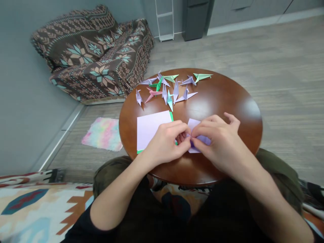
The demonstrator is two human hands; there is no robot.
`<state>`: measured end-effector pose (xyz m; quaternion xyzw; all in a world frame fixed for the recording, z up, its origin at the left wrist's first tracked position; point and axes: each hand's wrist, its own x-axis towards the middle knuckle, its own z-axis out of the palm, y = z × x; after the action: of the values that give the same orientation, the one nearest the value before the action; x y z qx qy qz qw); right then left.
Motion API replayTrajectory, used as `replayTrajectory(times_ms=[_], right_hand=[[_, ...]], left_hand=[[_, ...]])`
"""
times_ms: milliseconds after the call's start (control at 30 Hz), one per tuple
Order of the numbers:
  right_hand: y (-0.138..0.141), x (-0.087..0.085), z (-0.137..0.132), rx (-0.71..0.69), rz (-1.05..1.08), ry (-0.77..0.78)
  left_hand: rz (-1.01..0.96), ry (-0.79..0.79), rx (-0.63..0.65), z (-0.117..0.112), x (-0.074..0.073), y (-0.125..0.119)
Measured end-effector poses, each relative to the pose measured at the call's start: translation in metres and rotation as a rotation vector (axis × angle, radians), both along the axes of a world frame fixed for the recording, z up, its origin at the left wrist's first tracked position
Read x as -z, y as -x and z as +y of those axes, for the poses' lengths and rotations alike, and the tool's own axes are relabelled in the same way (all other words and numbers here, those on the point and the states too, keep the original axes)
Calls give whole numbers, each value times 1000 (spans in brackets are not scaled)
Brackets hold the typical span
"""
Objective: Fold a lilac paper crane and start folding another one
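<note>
On a round brown wooden table (227,101), my left hand (165,143) and my right hand (219,141) meet over a partly folded lilac paper (194,125). Both hands pinch its edges, fingertips pressed together at the middle. Most of the paper is hidden under my fingers. Just left of my left hand lies a stack of square paper sheets (150,130), lilac on top with a green edge showing beneath.
Several folded paper cranes (172,88) in lilac, green, pink and blue lie scattered at the table's far side. A patterned sofa (93,50) stands behind left. A pastel mat (102,133) lies on the floor. A patterned rug (37,206) sits at bottom left.
</note>
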<state>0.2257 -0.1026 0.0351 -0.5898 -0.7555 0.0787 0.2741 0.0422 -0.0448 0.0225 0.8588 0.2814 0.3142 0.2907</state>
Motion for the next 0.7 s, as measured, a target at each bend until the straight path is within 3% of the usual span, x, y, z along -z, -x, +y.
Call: replayTrajectory(times_ms=[267,700], right_hand=[[-3,-3,-2,-28,-113,-31],[-1,-2,0,-31,-181,-20]], left_hand=[[47,-181,-1,0,0,0],[137,-279,12,-2,-1,-1]])
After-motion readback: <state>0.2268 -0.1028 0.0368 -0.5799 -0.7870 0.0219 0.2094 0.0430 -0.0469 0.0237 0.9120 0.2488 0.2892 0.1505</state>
